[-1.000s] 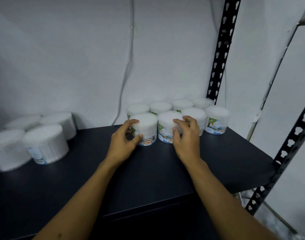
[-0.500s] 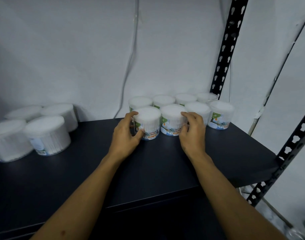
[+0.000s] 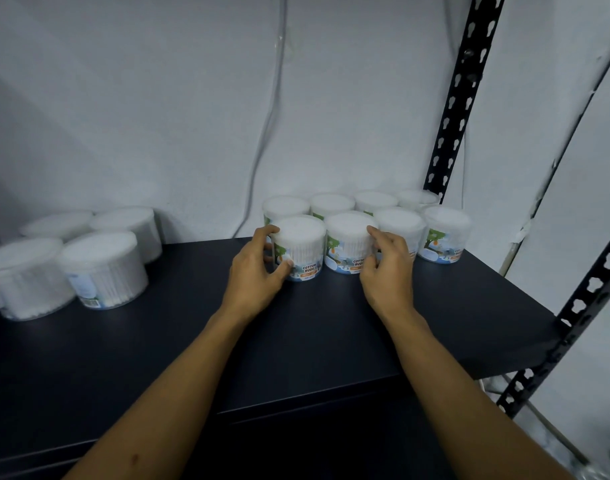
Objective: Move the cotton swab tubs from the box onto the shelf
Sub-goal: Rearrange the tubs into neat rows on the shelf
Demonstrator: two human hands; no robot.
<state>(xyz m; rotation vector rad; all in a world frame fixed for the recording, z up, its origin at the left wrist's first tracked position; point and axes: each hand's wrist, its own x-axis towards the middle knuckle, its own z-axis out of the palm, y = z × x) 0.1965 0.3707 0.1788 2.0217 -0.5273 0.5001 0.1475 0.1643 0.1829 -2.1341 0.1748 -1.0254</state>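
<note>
We have both tubs down on the dark shelf [image 3: 331, 327], front row, tight against the rows behind. The risk here: pull away carelessly and a dragging finger tips a light tub or knocks its neighbours out of line. Our left hand [image 3: 255, 271] curls around the left tub [image 3: 302, 247], thumb across its label. Our right hand [image 3: 388, 271] wraps the next tub [image 3: 347, 242], fingers on its right side. No box in view.

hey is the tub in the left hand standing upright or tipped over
Upright. The tub stands with its base on the shelf and its round top facing up, level with its neighbours, while the left hand grips its side.
</note>
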